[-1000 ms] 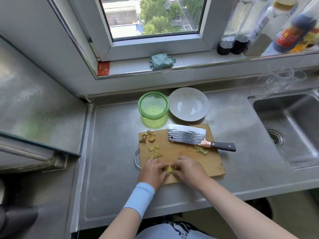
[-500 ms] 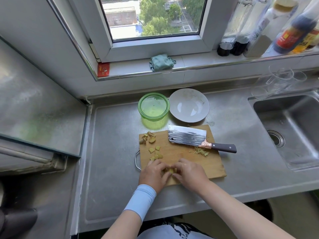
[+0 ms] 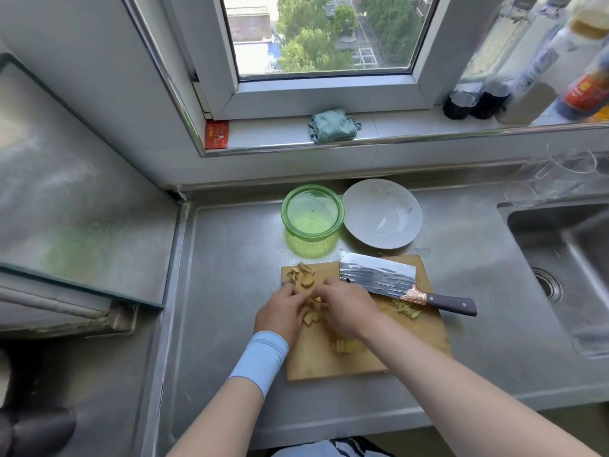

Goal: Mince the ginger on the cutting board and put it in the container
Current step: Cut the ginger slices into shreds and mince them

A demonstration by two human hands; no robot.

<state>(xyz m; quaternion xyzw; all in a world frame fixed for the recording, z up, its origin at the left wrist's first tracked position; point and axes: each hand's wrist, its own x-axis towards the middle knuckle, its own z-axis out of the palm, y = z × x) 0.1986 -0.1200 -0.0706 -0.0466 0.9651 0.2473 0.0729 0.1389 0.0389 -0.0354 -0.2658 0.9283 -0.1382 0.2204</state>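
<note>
A wooden cutting board (image 3: 415, 344) lies on the steel counter. My left hand (image 3: 280, 313) and my right hand (image 3: 346, 308) meet over its left middle, fingers curled down and pinching at pale ginger slices (image 3: 313, 301) between the fingertips. More ginger chunks (image 3: 302, 276) sit at the board's far left corner. A small stack of slices (image 3: 343, 346) lies under my right wrist, and fine shreds (image 3: 402, 309) lie by the knife handle. The cleaver (image 3: 375, 278) rests flat on the board's far side. Just beyond the board stands the green container (image 3: 312, 192).
A white plate (image 3: 382, 196) sits right of the container. The sink (image 3: 566, 265) lies to the right, with glass cups (image 3: 566, 169) behind it. Bottles (image 3: 527, 77) and a green cloth (image 3: 333, 125) are on the window sill. A raised glass-edged surface (image 3: 82, 199) borders the left.
Both hands moved from the board's near edge toward its far left, leaving a stack of slices where they were. The cleaver has not moved.
</note>
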